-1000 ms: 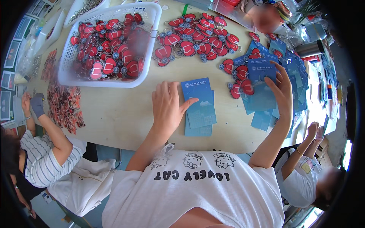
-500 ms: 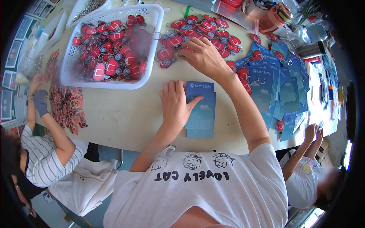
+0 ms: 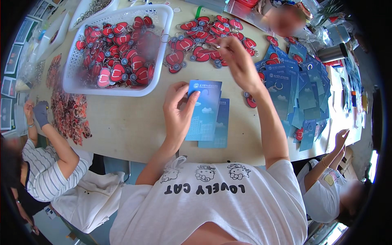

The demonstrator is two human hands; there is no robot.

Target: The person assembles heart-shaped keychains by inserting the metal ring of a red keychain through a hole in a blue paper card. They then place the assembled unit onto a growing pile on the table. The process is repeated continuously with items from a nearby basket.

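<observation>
My right hand point(image 3: 237, 61), to the right of the white basket point(image 3: 112, 91), looks smeary, so I can't tell just what is at its fingertips. On my left hand point(image 3: 175, 118), some fingers hide behind a blue card point(image 3: 202, 118). That card covers part of a second card point(image 3: 222, 118). A foggy patch hides some red charms point(image 3: 118, 71) in the basket. Behind the basket, the metal rings point(image 3: 93, 9) get cut off up top. Far right of the basket, a round reddish thing point(image 3: 287, 20) is all blurry.
</observation>
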